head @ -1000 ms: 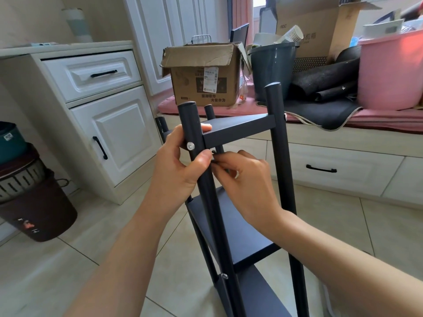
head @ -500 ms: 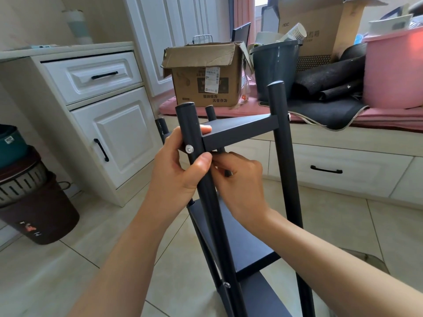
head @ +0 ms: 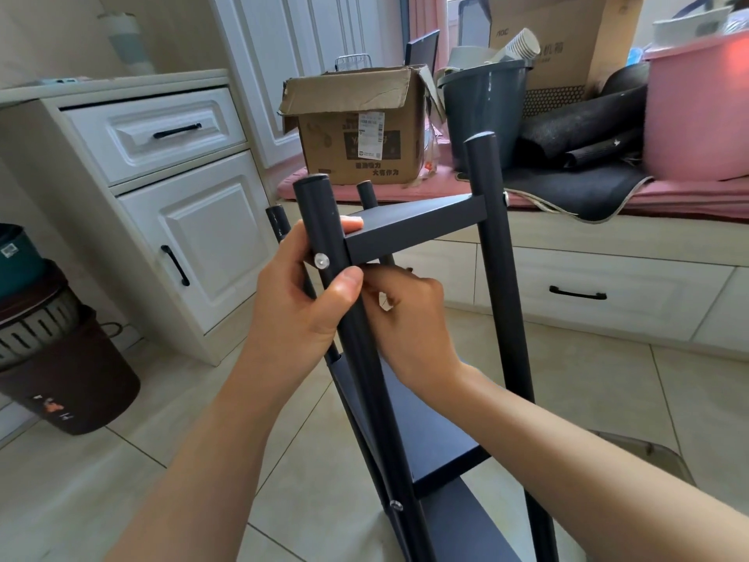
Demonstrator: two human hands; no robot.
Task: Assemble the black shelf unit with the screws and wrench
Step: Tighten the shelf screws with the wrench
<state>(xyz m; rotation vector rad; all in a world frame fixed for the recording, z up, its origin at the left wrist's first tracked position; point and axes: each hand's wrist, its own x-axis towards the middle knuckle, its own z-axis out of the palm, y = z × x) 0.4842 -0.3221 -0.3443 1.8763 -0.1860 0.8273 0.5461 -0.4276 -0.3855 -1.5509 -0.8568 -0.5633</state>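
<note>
The black shelf unit (head: 413, 225) stands upright on the tiled floor right in front of me, with round black posts and flat black boards. My left hand (head: 300, 306) grips the near left post (head: 320, 221) just below its top, thumb in front, a fingertip on the top board. A silver screw head (head: 322, 260) shows on that post beside my thumb. My right hand (head: 409, 318) is tucked behind the post, under the top board, fingers curled; what they hold is hidden. A second screw (head: 395, 505) sits lower on the same post. No wrench is visible.
A white cabinet (head: 162, 188) stands to the left, with a brown bin (head: 69, 367) in front of it. Behind the shelf runs a low bench with a pink cushion (head: 689, 196) carrying a cardboard box (head: 356, 127), a grey bucket (head: 482, 111) and a pink tub (head: 697, 111).
My right hand has slid a little further up behind the post, under the top board. My left hand keeps its grip. The view has shifted slightly.
</note>
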